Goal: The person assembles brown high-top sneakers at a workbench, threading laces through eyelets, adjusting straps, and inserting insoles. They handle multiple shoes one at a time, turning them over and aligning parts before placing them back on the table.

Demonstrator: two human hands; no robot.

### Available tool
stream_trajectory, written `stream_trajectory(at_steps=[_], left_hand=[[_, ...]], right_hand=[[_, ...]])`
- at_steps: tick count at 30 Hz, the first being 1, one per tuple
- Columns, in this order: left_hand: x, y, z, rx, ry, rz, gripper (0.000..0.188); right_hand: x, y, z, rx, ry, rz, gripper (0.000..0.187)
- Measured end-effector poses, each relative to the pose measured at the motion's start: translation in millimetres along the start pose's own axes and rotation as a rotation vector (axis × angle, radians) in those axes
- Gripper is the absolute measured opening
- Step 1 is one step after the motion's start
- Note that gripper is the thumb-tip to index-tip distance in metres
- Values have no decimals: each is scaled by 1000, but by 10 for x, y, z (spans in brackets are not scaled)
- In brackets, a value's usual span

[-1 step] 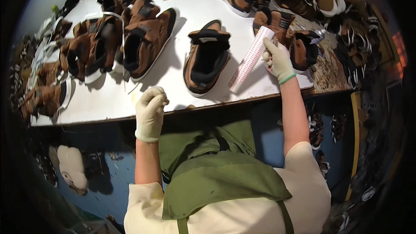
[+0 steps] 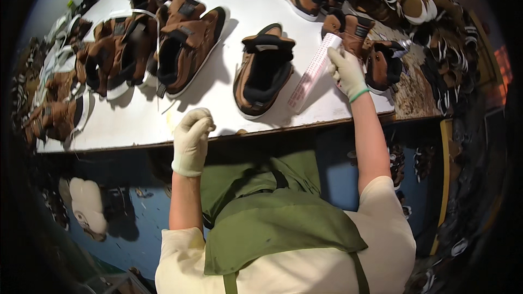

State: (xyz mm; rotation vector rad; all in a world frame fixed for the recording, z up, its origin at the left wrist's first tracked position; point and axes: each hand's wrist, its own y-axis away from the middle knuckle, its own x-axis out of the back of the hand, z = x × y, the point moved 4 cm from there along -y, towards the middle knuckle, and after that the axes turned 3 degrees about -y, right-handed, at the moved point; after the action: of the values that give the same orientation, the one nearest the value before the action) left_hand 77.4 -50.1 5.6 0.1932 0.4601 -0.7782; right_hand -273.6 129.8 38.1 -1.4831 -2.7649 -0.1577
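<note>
The right hand (image 2: 346, 72), gloved, grips a long pale strip of labels (image 2: 311, 75) slanting over the white table (image 2: 218, 98) beside a brown shoe (image 2: 264, 71); the left hand (image 2: 192, 139) rests curled, empty, at the table's edge.

A white table (image 2: 136, 125) bears brown shoes (image 2: 185, 49) well left of the grip on the paper strip (image 2: 312, 73). A pile of shoes (image 2: 392, 0) lies just behind it. Far below-left is a blue floor (image 2: 141, 234).

The near shoe (image 2: 263, 71) looked matt brown leather with black cloth lining. The table (image 2: 136, 125) was smooth, matt white. Both gloves (image 2: 192, 140) looked pale rubber; the strip (image 2: 313, 73) was paper.
</note>
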Motion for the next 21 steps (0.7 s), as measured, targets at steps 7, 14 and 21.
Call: stream_trajectory(at_steps=[7,14,21], left_hand=[[31,96,-171,129,-112,49,8],[-9,9,-256,78,-23,7,8],[130,-17,-278,63,4,-12,9]], right_hand=[[-325,187,-222,645,858,367,34],[-1258,1261,-592,638,761,-336,38],[-1437,1030,-316,440,785,-559,28]])
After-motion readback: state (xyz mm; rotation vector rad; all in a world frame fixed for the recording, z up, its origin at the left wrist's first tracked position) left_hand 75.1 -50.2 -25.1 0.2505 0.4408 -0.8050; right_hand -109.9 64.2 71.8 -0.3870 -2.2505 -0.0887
